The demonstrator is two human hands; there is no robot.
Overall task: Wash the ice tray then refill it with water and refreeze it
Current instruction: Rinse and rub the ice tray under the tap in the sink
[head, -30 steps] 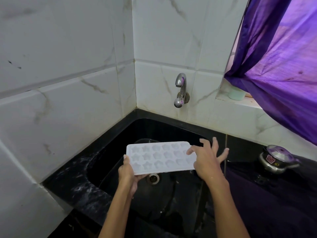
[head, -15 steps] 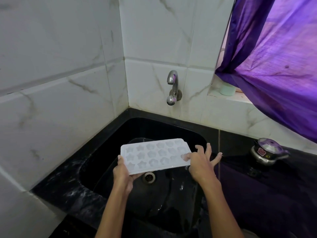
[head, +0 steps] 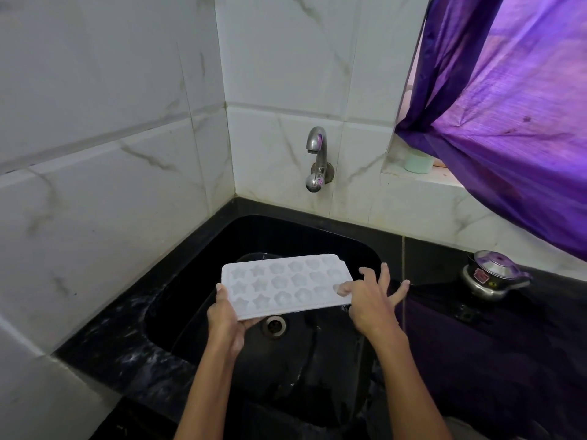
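Observation:
A white ice tray (head: 286,285) with star and flower shaped cells hangs level over the black sink (head: 197,274). My left hand (head: 227,315) grips the tray's near left corner, thumb on top. My right hand (head: 371,300) is at the tray's right end, thumb resting on the rim and fingers spread out past it. A metal tap (head: 316,157) juts from the tiled wall above the sink, with no water running from it. The sink drain (head: 273,325) shows just below the tray.
White marble tiles close in on the left and behind. A black countertop (head: 444,265) runs to the right, with a steel pressure cooker (head: 490,274) on it. A purple curtain (head: 521,106) hangs at upper right over a sill holding a pale green cup (head: 417,161).
My right hand has slid from the tray's far right corner toward its near right rim. The tray stays held over the sink; the view has shifted slightly.

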